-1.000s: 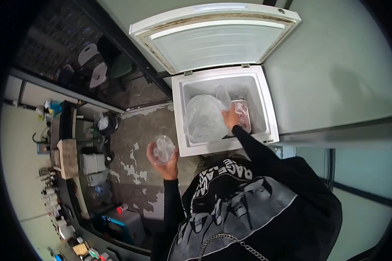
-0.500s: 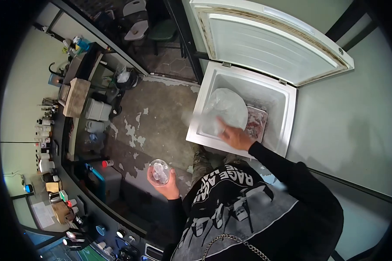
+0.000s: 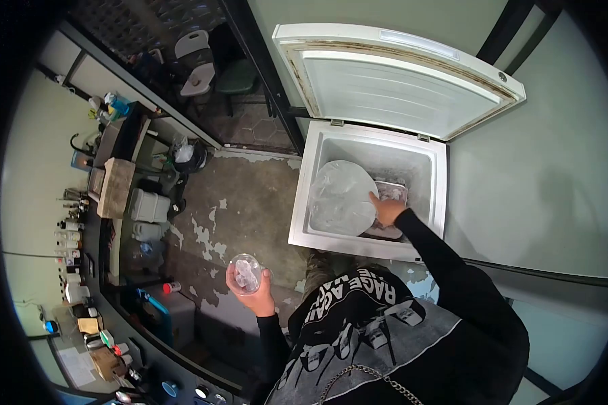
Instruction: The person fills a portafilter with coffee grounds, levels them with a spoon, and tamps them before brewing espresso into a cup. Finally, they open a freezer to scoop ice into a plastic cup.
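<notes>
My left hand (image 3: 255,295) is wrapped round a clear cup (image 3: 244,273) with several chunks of ice in it, held above the floor. My right hand (image 3: 386,208) reaches into the open chest freezer (image 3: 438,202), its fingers closed at the right edge of a round, whitish, translucent lid (image 3: 343,199). The lid lies at the left inside the freezer; whatever is under it is hidden. Beside it, partly covered by my right hand, is a frosted pack (image 3: 392,192) with pinkish contents. The exact grip of the right fingers is hard to make out.
The freezer's raised lid (image 3: 405,88) leans against the wall behind. A long dark counter (image 3: 125,287) with bottles and utensils runs along the left. A bin with a bag (image 3: 184,152) stands near the doorway. Chairs (image 3: 233,77) are beyond it.
My right hand has moved right, from a blurred whitish thing at the freezer's left side to the round lid's right edge. The left hand still holds the cup of ice.
</notes>
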Action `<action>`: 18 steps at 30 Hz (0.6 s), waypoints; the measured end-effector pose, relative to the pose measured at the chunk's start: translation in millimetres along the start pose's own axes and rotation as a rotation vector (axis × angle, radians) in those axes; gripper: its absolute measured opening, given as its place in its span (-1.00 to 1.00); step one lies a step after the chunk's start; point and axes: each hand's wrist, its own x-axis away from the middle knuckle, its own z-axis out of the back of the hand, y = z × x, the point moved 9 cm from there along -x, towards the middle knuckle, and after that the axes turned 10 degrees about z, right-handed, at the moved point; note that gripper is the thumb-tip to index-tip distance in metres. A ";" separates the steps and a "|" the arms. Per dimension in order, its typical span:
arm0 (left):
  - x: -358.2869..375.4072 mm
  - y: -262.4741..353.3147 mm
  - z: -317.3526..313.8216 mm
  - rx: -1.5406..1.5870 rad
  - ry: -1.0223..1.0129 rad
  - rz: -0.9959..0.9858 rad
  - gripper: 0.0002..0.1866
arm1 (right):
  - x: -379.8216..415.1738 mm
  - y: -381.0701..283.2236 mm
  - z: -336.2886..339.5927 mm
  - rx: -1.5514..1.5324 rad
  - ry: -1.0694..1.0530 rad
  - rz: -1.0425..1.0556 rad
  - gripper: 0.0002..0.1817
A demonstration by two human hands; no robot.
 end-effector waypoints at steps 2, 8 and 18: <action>-11.8 0.2 -1.7 0.001 -0.010 -0.009 -0.04 | 29.3 -3.4 19.1 -0.071 0.054 0.169 -0.07; -60.7 -12.2 -26.2 0.047 -0.145 0.020 -0.04 | 8.6 -67.6 99.2 -0.065 0.599 -0.053 -0.01; -147.0 -16.8 -43.5 0.054 -0.295 -0.047 -0.02 | -129.4 -85.6 -75.7 -0.061 0.371 -0.342 0.17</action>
